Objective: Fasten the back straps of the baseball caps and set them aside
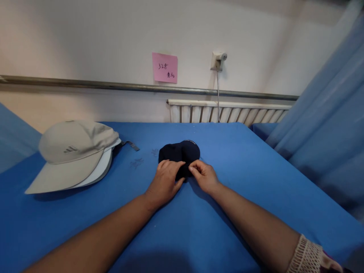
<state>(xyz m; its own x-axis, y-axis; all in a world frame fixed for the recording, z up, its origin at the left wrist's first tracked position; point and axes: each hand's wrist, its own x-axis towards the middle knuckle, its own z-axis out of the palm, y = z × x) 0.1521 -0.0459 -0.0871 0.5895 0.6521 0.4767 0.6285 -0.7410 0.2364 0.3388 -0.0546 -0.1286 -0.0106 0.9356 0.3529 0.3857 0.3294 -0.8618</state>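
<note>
A dark navy cap (179, 152) lies on the blue surface (241, 182) in the middle of the view. My left hand (165, 182) rests on its near edge with fingers curled over the fabric. My right hand (204, 175) pinches the same near edge from the right side. Both hands meet at the cap's front. A stack of light caps (74, 153), beige on top and white below, sits to the far left, apart from my hands.
A wall with a metal rail (85, 83), a pink note (165, 67) and a socket with a cord (218, 60) stands behind. A white radiator (227, 112) runs below. A blue curtain (327, 125) hangs at the right.
</note>
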